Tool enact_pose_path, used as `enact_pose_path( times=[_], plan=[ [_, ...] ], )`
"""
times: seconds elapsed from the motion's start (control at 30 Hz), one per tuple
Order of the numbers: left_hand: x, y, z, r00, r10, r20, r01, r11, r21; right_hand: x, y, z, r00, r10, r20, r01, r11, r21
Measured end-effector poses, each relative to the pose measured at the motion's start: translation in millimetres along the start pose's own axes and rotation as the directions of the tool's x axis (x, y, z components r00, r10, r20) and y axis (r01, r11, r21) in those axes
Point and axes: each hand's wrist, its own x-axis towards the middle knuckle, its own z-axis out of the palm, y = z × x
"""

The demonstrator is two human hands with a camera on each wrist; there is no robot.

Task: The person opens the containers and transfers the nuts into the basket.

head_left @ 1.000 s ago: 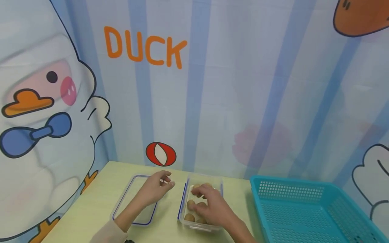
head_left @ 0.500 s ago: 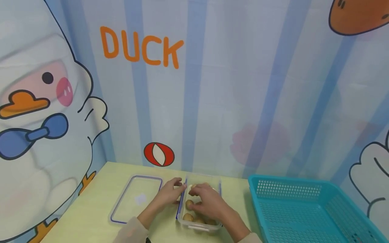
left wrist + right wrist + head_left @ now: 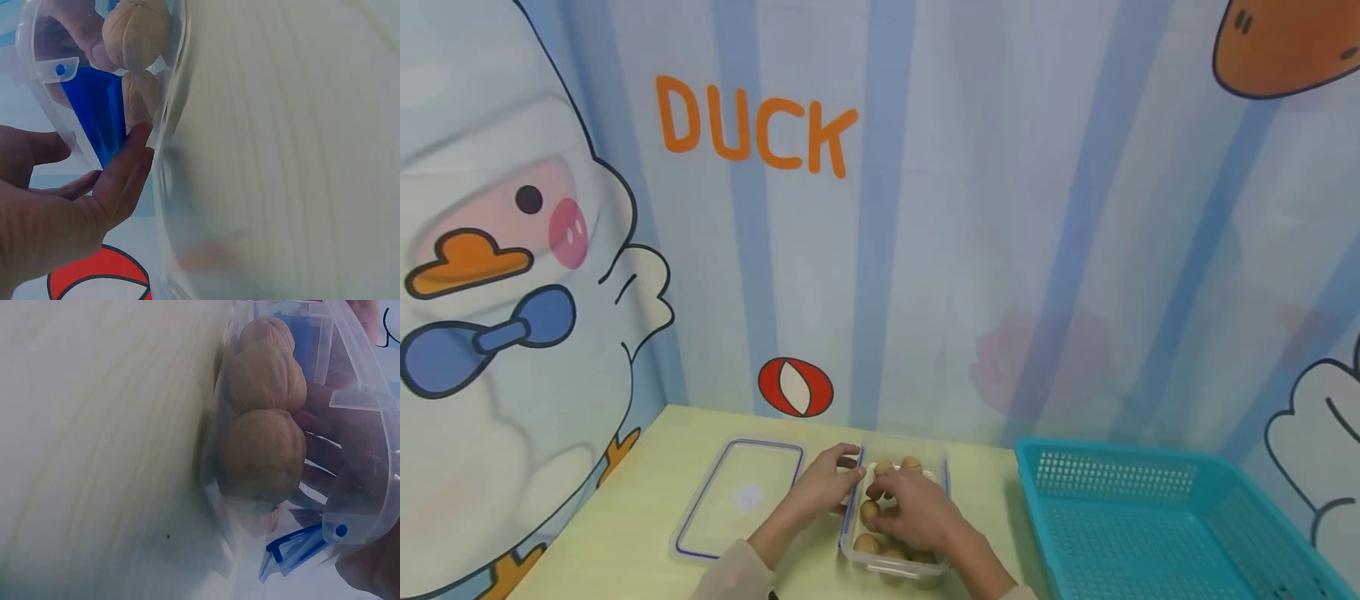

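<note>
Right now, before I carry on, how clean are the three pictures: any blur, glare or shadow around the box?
Head: soft, even light, the box small and its walnuts short on detail; left wrist: dim and hazy, with a blurred reddish smear low on the table; right wrist: dim too, walnuts seen through clear plastic, a soft shadow on the table along the box.

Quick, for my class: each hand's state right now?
Left hand: open, touching the box.
Right hand: by a walnut inside the box; grip cannot be told.
</note>
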Motion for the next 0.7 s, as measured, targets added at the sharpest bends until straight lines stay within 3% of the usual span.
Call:
enact_pose_path(
  times=[0.3, 0.7],
  plan=[
    [3.0, -6.3, -7.3, 0.994, -0.077, 0.079, 0.086, 0.990, -0.115, 1.1, -1.0, 3.3, 1.000, 0.000, 0.010, 0.000, 0.998, -0.065],
    [4.7, -3.9, -5.2, 0.992, -0.084, 0.099, 0.096, 0.988, -0.122, 0.1, 2.1, 0.7, 0.999, 0.003, 0.036, 0.000, 0.997, -0.076]
  ],
)
